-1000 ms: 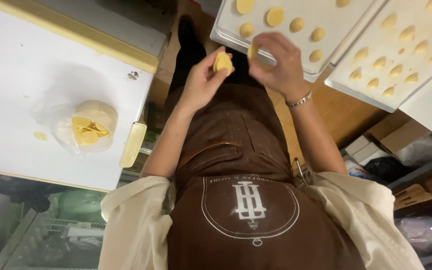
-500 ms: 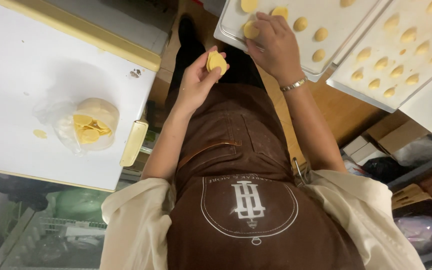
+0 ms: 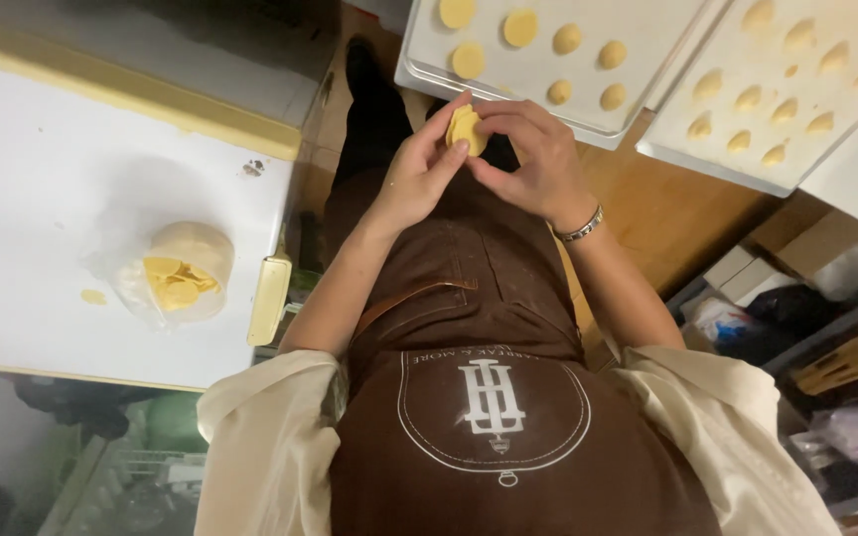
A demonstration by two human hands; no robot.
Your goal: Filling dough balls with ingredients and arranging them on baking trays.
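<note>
A small yellow piece of dough [image 3: 465, 129] is pinched between the fingers of both hands above my brown apron [image 3: 494, 397]. My left hand [image 3: 417, 179] holds it from the left and my right hand [image 3: 533, 154] from the right, a bracelet on that wrist. Just beyond the hands lies a white baking tray [image 3: 647, 60] with several round yellow dough pieces [image 3: 469, 60]. On the white surface to my left sits a clear plastic bag with a lump of yellow dough [image 3: 179, 280].
A second white tray [image 3: 826, 149] with several small dough pieces lies at the upper right. A cream-coloured handle [image 3: 270, 300] sits at the white surface's edge. Boxes and bags fill shelves at the lower right. A wooden board shows under the trays.
My right hand has come back from the tray and joined the left on the dough piece. The left hand stayed about where it was.
</note>
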